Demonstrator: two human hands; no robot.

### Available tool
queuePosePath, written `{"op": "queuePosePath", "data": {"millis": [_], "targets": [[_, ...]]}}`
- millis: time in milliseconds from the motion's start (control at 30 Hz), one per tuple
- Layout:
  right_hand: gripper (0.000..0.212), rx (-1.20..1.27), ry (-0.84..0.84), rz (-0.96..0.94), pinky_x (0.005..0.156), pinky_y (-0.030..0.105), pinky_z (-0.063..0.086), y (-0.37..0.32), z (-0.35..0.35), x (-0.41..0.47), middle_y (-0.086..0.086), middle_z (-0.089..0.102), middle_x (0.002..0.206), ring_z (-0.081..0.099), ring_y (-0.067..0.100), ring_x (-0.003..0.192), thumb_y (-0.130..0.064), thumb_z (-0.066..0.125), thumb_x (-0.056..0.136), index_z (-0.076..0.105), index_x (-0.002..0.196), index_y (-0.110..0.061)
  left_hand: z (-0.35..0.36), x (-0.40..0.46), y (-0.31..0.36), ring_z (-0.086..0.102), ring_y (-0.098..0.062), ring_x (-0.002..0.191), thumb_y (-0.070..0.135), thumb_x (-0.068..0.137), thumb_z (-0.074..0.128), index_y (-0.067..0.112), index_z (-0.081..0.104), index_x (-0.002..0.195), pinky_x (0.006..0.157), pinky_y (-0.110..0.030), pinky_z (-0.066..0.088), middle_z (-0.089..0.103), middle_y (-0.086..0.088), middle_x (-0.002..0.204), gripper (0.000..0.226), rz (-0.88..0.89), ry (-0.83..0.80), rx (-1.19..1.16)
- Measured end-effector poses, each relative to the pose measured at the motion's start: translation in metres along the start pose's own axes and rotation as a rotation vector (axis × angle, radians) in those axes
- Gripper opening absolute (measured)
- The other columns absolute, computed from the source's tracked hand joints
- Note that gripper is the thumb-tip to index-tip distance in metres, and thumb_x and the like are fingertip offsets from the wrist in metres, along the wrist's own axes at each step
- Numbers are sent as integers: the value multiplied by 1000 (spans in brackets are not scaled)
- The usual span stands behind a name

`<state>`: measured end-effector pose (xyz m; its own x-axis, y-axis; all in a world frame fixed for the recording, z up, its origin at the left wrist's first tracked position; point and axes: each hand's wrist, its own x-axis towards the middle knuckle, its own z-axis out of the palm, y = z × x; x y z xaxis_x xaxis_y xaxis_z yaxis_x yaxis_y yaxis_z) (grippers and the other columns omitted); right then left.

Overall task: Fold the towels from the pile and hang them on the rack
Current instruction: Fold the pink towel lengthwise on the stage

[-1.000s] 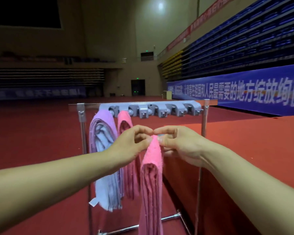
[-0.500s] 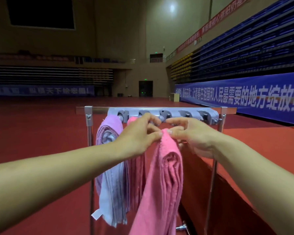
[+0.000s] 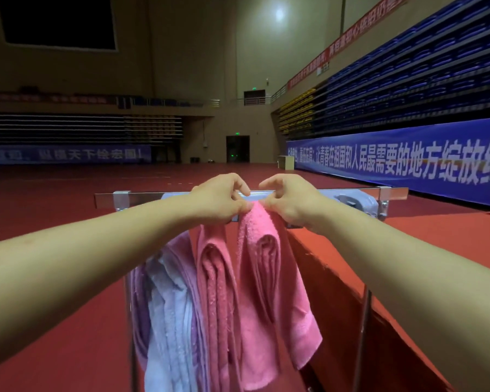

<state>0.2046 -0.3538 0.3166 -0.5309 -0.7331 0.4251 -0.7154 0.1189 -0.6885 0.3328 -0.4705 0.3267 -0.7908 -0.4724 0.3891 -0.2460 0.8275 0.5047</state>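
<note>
A metal rack [image 3: 119,198] with a grey clip bar [image 3: 359,203] stands in front of me. A folded light pink towel [image 3: 269,301] hangs from the bar's middle. My left hand [image 3: 218,200] and my right hand [image 3: 289,199] both pinch its top fold right at the clip bar. To its left hang a darker pink towel [image 3: 215,278] and a purple and pale blue towel [image 3: 167,301]. My hands hide the clips that hold the towels. The pile of towels is out of view.
A red board [image 3: 337,278] runs along the rack's right side, past the right upright [image 3: 361,335]. Red sports-hall floor [image 3: 54,199] spreads beyond. A blue banner [image 3: 408,162] and blue stands line the right wall.
Both hands have lifted the light pink towel up and forward from below the bar to the clip bar. My view has come closer to the rack.
</note>
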Motion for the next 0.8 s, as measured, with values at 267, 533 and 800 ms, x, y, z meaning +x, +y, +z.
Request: {"op": "queuePosePath", "data": {"millis": [267, 533, 800], "targets": [[37, -294, 126, -77, 86, 31, 49, 3, 11, -6, -2, 69, 101, 61, 22, 101, -12, 63, 89, 57, 125, -19, 8, -3, 1, 62, -11, 88, 31, 73, 76, 33, 53, 83, 86, -33, 44, 69, 17, 81, 24, 9, 127, 237], [34, 206, 11, 184, 55, 29, 41, 2, 14, -24, 6, 59, 76, 52, 18, 62, -6, 60, 92, 57, 125, -11, 8, -14, 5, 51, 3, 52, 28, 82, 77, 27, 63, 101, 50, -18, 36, 73, 10, 81, 23, -19, -20, 106], [23, 494, -16, 234, 49, 28, 36, -12, -4, -62, 17, 51, 82, 38, 16, 51, 7, 45, 96, 49, 111, -10, 9, -33, 20, 57, -16, 105, 11, 89, 57, 23, 56, 123, 86, -25, 39, 61, 9, 113, 36, 63, 158, 258]]}}
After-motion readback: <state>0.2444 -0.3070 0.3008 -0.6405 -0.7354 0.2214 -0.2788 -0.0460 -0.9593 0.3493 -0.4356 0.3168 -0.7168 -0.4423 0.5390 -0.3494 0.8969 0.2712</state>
